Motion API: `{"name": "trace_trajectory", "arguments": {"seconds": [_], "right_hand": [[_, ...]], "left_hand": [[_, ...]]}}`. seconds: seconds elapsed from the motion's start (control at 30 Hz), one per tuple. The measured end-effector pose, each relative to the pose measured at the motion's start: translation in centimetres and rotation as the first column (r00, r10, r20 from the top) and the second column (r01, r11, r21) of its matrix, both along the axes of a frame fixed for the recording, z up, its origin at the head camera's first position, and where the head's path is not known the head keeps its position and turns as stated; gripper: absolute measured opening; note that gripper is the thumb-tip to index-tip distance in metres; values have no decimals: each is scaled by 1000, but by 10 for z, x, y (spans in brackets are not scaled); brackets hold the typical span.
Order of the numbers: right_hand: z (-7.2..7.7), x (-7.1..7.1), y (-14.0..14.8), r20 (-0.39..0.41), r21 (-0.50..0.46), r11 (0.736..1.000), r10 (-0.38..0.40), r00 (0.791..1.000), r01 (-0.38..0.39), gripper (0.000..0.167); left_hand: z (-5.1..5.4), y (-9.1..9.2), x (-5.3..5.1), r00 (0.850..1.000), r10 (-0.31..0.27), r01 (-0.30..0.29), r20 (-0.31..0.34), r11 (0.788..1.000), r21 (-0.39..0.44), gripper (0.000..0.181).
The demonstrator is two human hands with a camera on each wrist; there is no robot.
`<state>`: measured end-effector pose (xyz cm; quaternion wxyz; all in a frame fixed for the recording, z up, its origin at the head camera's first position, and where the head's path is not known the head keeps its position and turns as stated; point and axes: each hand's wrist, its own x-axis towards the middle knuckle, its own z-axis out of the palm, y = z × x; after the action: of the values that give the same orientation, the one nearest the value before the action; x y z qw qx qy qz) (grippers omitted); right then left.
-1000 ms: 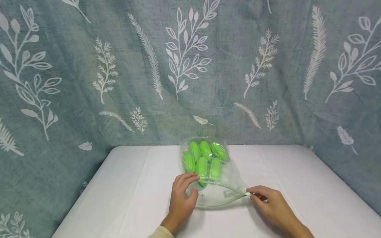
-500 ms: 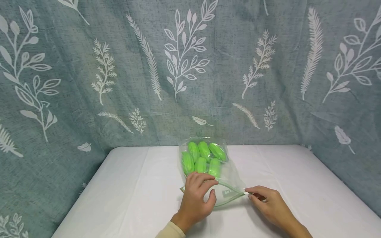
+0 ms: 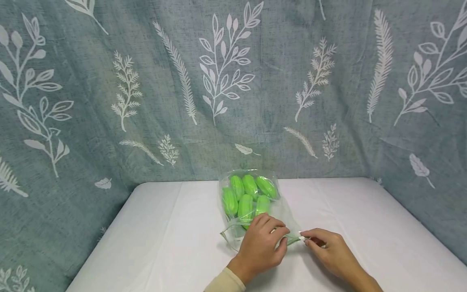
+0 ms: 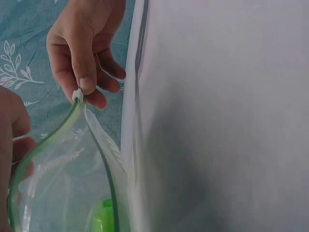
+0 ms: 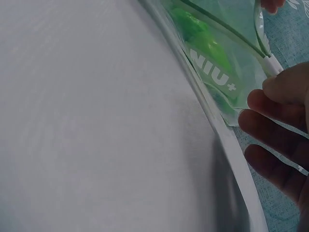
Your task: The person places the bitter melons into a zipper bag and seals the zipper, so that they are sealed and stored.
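Observation:
A clear zip bag (image 3: 285, 213) with a green-edged mouth lies on the table, its mouth gaping toward me. Inside are several bright green, ridged oblong pieces (image 3: 246, 207) that look like small cucumbers or gourds. My right hand (image 3: 330, 249) pinches the white zip slider (image 5: 272, 65) at the mouth's right end between thumb and forefinger; its other fingers are loosely bent. Over the mouth is my left hand (image 3: 260, 245), fingers bent and thumb apart from them, beside the green rim (image 4: 107, 169). It hides the middle of the mouth; whether its fingers touch the rim I cannot tell.
A white cloth covers the table (image 3: 175, 239). Behind it and along both sides hangs a grey-green curtain (image 3: 270, 134) with white leaf prints. White lettering (image 5: 212, 71) is printed on the bag near its mouth.
My left hand has moved right along the bag's mouth toward the slider, uncovering the left corner of the mouth. The right hand keeps its pinch on the slider in nearly the same place.

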<state>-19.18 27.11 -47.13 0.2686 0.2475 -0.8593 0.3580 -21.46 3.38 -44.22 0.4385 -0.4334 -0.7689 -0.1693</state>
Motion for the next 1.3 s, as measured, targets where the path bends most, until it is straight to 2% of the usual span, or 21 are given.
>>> {"name": "trace_trajectory", "arguments": {"seconds": [0.23, 0.33, 0.57, 0.73, 0.87, 1.1, 1.3], "right_hand": [[2, 0, -2, -14, 9, 1000, -15, 1000, 16, 27], [2, 0, -2, -40, 9, 1000, -21, 999, 21, 27], [2, -1, 0, -78, 6, 1000, -16, 997, 16, 27], [2, -2, 1, -92, 5, 1000, -6, 996, 6, 29], [3, -2, 2, -98, 10, 1000, 2, 995, -1, 29], [3, -3, 2, -104, 6, 999, 47, 993, -47, 31], [2, -5, 0, -161, 36, 999, 30, 987, -25, 36]], "left_hand": [[-4, 11, 3, 993, 117, -119, -21, 989, -93, 8], [-7, 17, 4, 990, 140, -140, -12, 984, -108, 7], [-16, 27, 4, 982, 178, -174, 56, 981, -82, 15], [-17, 32, 4, 974, 215, -208, 77, 974, -88, 18], [-15, 35, 3, 972, 221, -213, 77, 972, -99, 17], [-15, 38, 0, 969, 248, -245, 21, 965, -89, 11], [-14, 37, -2, 971, 238, -238, -2, 970, -55, 10]]}}
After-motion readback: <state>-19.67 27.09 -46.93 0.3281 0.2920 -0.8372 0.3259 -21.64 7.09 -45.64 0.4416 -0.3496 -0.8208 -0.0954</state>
